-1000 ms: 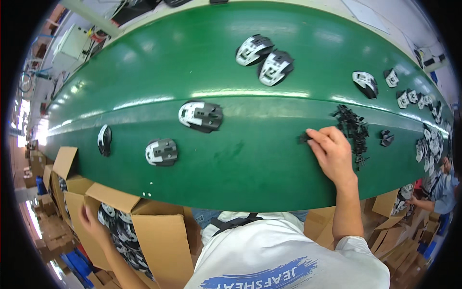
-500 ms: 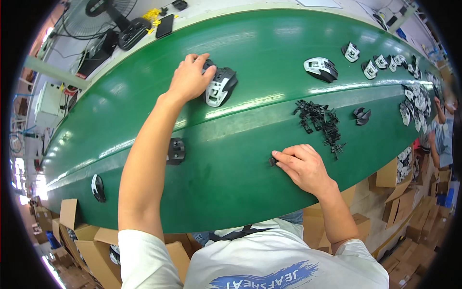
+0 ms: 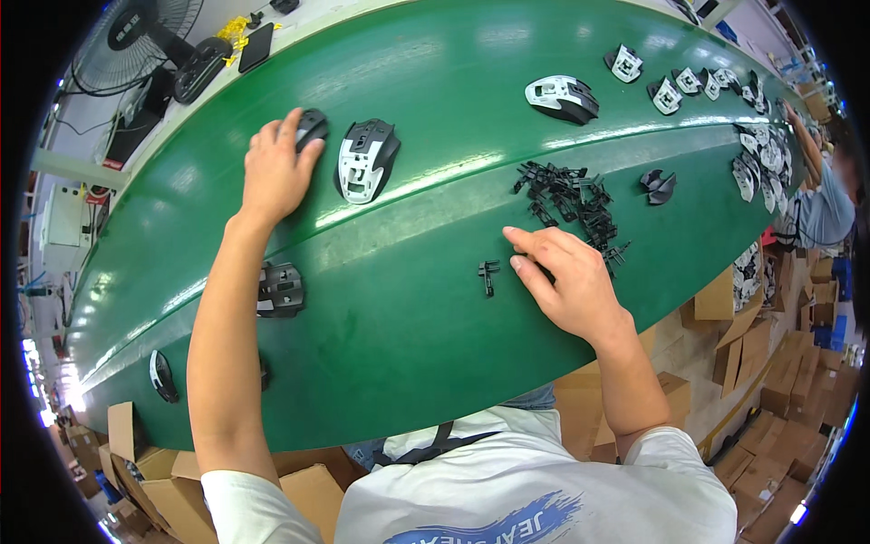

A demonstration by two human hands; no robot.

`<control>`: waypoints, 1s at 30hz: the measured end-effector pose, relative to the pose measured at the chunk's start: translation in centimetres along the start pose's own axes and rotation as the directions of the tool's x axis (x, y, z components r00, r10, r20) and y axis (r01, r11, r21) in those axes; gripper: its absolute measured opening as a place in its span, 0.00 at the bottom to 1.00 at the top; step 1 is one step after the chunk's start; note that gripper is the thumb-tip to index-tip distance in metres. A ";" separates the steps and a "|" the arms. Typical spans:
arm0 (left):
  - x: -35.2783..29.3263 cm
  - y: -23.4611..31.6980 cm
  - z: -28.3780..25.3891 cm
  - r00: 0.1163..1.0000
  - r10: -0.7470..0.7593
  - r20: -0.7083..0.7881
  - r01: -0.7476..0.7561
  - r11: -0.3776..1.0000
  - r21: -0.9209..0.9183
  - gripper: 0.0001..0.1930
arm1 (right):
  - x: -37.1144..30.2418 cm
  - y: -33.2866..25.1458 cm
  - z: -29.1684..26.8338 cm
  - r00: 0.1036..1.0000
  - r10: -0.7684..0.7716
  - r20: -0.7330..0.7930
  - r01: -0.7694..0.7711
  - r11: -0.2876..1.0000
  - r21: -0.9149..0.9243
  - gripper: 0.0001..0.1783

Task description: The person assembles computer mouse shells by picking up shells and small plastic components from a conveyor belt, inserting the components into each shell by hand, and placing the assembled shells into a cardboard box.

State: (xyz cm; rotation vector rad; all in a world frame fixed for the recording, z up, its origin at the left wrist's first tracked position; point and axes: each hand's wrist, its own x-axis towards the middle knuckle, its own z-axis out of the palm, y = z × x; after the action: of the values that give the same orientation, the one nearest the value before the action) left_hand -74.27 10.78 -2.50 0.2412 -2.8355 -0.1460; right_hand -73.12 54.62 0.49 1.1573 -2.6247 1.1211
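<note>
At the far left of the green work surface, my left hand (image 3: 275,172) has its thumb and fingers around a black mouse part (image 3: 312,126), partly covered by the hand. Just right of it lies a white and black computer mouse body (image 3: 364,163) with an open frame. My right hand (image 3: 573,279) hovers near the middle with thumb and index finger apart and nothing seen between them. A small black plastic clip (image 3: 488,277) lies to its left, not touched. Beyond that hand is a heap of similar black clips (image 3: 571,201).
Another white and black mouse body (image 3: 562,98) lies farther back, with several white shells (image 3: 666,95) to its right. A dark shell (image 3: 283,290) lies beside my left forearm. A fan (image 3: 145,36) and phone (image 3: 256,47) stand beyond the far edge. Another person (image 3: 820,190) works at right.
My right hand has let go of the small black clip and moved off to its right. My left hand has shifted left with the black mouse part, away from the mouse body. The view has swung.
</note>
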 end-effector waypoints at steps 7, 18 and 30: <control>-5.8 2.5 -7.0 0.963 -0.254 -0.095 0.180 0.859 -0.479 0.32 | -1.1 -2.5 1.1 0.988 0.139 0.072 -0.138 0.990 -0.021 0.15; -21.2 11.5 -12.3 0.936 -0.226 0.270 -0.003 -0.773 -0.635 0.31 | -0.9 -3.6 2.1 0.986 0.076 0.150 -0.095 0.987 0.129 0.12; -23.2 15.0 -11.9 0.953 -0.173 0.248 -0.050 -0.899 -0.434 0.37 | 3.4 -15.6 3.0 0.940 -0.331 -0.085 0.324 0.783 0.532 0.19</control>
State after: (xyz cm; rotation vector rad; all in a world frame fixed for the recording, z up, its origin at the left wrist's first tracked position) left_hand -51.11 28.78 4.19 0.0582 -0.4111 -2.7852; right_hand -64.53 43.51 8.73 1.6314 -2.0259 1.8268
